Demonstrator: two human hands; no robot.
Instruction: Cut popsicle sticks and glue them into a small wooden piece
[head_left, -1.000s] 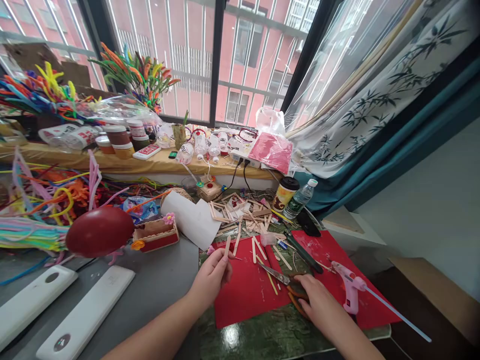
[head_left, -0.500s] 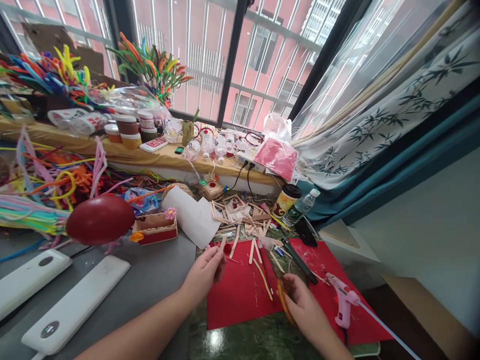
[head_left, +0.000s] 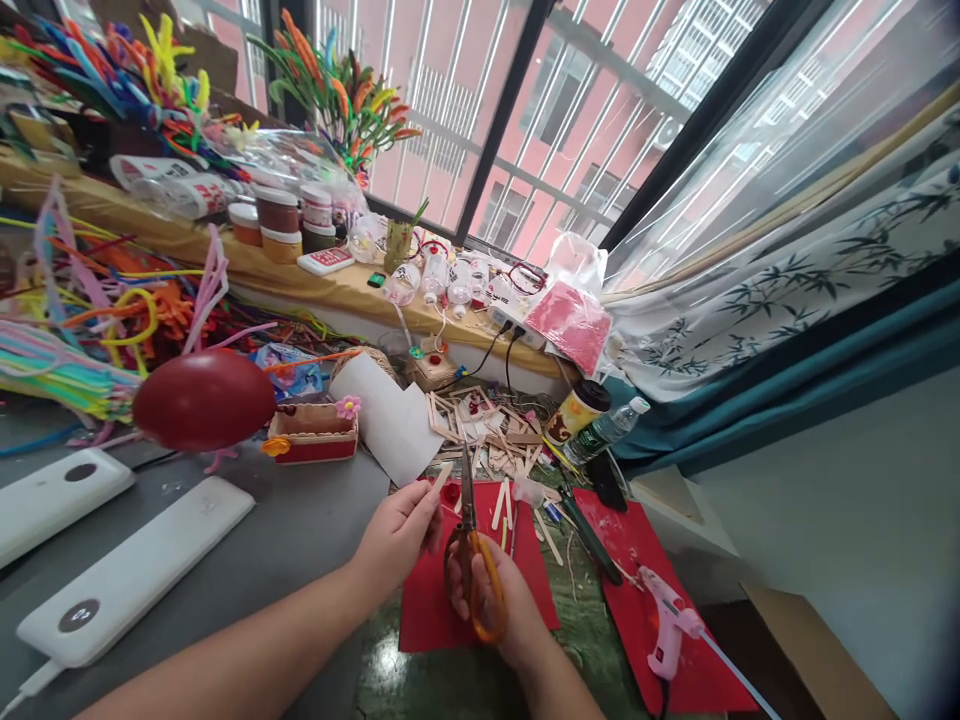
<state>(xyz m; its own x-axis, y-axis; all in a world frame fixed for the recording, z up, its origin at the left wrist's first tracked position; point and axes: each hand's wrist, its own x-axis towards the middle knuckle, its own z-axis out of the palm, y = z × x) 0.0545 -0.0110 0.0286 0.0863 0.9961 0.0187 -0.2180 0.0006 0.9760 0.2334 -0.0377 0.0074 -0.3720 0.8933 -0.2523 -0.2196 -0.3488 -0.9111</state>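
Note:
Pinched in my left hand (head_left: pixel 401 530) is a wooden craft stick (head_left: pixel 442 476), its tip poking up past the fingers. My right hand (head_left: pixel 495 595) grips the orange handles of a pair of scissors (head_left: pixel 468 490), blades pointing up and away, just right of the stick and apart from it. Both hands hover over a red sheet (head_left: pixel 431 615). Several loose craft sticks (head_left: pixel 501 505) lie on that sheet beyond the scissors. A small dark red round piece (head_left: pixel 450 493) sits close to my left fingertips.
A pink glue gun (head_left: pixel 670 620) rests on another red sheet at right. Behind are a stick pile (head_left: pixel 517 440), a cup (head_left: pixel 577 412) and a water bottle (head_left: pixel 606 432). To the left stand a small red box (head_left: pixel 315 440) and a dark red balloon (head_left: pixel 204 400).
My right hand has brought the scissors up and left, from the red sheet's right side to beside my left hand. The left hand still holds the craft stick. The view has tilted.

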